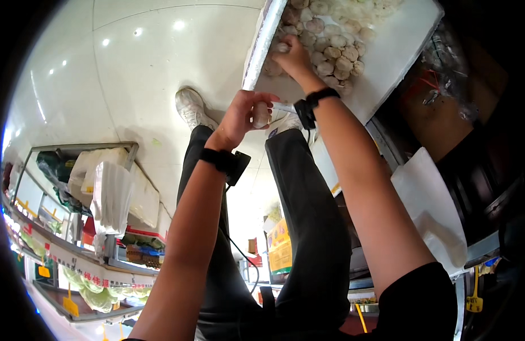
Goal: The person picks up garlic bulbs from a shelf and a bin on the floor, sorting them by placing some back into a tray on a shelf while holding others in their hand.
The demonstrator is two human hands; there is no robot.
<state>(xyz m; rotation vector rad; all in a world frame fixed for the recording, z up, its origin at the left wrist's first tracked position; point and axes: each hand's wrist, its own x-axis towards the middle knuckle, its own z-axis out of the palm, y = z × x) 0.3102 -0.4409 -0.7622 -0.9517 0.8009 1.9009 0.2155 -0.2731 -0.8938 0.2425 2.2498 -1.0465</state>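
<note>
Many garlic bulbs (337,59) lie in a white foam box (384,72) at the upper right. My right hand (294,55) reaches into its near left part, its fingers closed on a garlic bulb (282,47). Below the box's left corner, my left hand (241,117) holds another garlic bulb (261,115) between thumb and fingers, outside the box over the floor. Each wrist wears a black strap with a small device.
A metal-framed stand with white plastic bags (111,200) and foam boxes is at the left. A yellow carton (279,247) stands beyond my legs. Clear plastic wrap (450,72) lies right of the garlic box; a white sheet-like thing (431,213) is beside my right arm.
</note>
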